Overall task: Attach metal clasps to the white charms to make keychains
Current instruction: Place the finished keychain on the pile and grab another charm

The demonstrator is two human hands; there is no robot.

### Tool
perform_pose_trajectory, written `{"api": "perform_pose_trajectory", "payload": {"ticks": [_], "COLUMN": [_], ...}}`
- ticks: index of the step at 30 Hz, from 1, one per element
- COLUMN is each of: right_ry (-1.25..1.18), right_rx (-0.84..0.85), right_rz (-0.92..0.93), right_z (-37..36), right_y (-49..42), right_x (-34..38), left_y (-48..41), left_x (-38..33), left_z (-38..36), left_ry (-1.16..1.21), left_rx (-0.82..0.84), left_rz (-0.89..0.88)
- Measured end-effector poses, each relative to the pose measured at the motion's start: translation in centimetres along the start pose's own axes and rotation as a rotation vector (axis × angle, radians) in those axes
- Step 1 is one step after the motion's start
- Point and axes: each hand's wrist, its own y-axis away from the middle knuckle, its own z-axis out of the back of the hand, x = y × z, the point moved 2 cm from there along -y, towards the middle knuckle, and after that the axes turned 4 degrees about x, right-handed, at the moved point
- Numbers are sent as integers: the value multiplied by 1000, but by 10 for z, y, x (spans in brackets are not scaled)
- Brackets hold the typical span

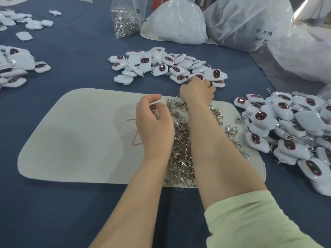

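Observation:
A heap of silver metal clasps (180,149) lies on a pale felt mat (75,140) in front of me. My left hand (154,122) hovers over the heap's left edge, its fingers curled round a clasp. Beyond the mat spreads a pile of white charms (161,65) with dark red faces. My right hand (197,91) reaches to that pile's near edge, fingers curled down onto a charm that they mostly hide. At the right lies a pile of finished keychains (290,129), charms with clasps on them.
A clear bag of clasps (125,20) and large white plastic bags (179,22) stand at the back. More charms lie at the left edge (16,67) and the far left (23,20). A dark blue cloth (71,56) covers the table.

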Motion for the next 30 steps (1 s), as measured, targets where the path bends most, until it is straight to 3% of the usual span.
{"api": "perform_pose_trajectory", "payload": {"ticks": [10, 15, 19, 26, 28, 30], "right_ry": [-55, -514, -740, -589, -555, -356], "right_rx": [-87, -103, 88, 333, 264, 158], "right_rz": [17, 181, 185, 349, 337, 327], "right_z": [8, 28, 38, 45, 46, 47], "right_y": [4, 24, 51, 87, 89, 88], "right_x": [2, 6, 3, -10, -17, -25], "left_y": [0, 0, 0, -2, -1, -2], "left_x": [1, 0, 1, -6, -8, -9], "left_z": [0, -3, -5, -1, 2, 6], "left_ry": [16, 47, 59, 35, 36, 145], "left_rx": [-10, 58, 139, 193, 165, 110], "left_rz": [-4, 8, 47, 27, 38, 85]}}
